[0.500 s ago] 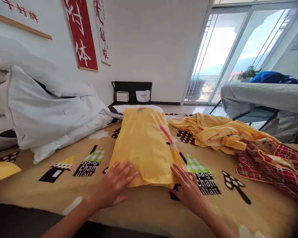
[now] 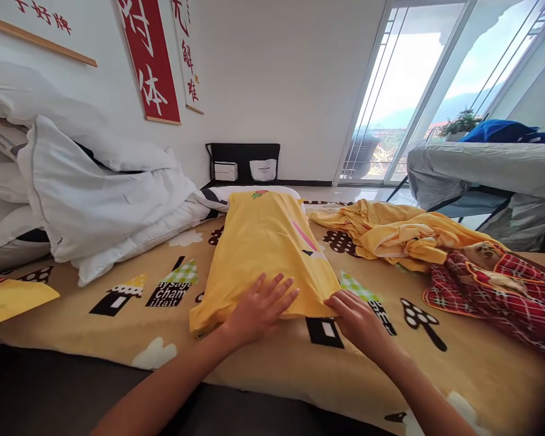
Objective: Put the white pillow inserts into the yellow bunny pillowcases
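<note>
A yellow pillowcase lies lengthwise before me with something flat and white inside or under it, showing at the far end. It has a carrot print at the far end and a pink and white print along its right side. My left hand rests on the near part, fingers spread and palm down. At the near right corner my right hand pinches the yellow cloth between thumb and fingers. The fabric is pulled out into a point there.
A tan patterned blanket covers the bed. White pillows are heaped on the left, above a yellow cloth piece. Crumpled yellow cloth and red plaid cloth lie on the right. A covered table stands beyond.
My left hand has slid right across the yellow cloth. My right hand has closed on the near right corner and drawn it outward. The camera view has shifted slightly.
</note>
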`<state>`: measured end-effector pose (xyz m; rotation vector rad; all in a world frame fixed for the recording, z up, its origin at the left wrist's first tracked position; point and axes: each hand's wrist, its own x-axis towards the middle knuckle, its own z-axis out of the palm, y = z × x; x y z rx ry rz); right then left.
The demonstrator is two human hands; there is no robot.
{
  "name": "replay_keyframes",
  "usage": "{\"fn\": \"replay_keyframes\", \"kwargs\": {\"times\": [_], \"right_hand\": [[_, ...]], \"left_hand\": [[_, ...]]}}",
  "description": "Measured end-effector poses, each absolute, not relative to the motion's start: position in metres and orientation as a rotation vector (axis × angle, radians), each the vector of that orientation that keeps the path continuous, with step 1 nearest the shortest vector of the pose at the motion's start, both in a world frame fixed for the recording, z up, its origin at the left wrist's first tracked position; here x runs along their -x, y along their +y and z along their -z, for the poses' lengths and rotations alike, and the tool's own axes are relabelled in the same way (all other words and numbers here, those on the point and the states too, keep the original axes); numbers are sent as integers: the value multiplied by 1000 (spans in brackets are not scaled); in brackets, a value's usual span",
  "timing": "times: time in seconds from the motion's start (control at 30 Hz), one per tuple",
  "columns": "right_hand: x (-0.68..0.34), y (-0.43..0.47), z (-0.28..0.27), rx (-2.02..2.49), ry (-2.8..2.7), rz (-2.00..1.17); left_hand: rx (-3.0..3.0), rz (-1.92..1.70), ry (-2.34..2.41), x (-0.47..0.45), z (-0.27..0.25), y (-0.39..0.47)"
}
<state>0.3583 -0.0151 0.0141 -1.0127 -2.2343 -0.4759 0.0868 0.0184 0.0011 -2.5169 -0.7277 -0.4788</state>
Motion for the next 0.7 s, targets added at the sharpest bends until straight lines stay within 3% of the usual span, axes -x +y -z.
{"fn": "replay_keyframes", "kwargs": {"times": [0.3,0.53,0.7], "right_hand": [[-291,-46,5,960,-2302,432],[-331,-5,-6,1016,-2144,-486],[-356,40,-21,1190,-2107,-159]], "left_hand": [[2319,729,-862,-131,22,73],[2372,908,-675,-80,34,65],[2334,1424,-536,-72,10,56]]}}
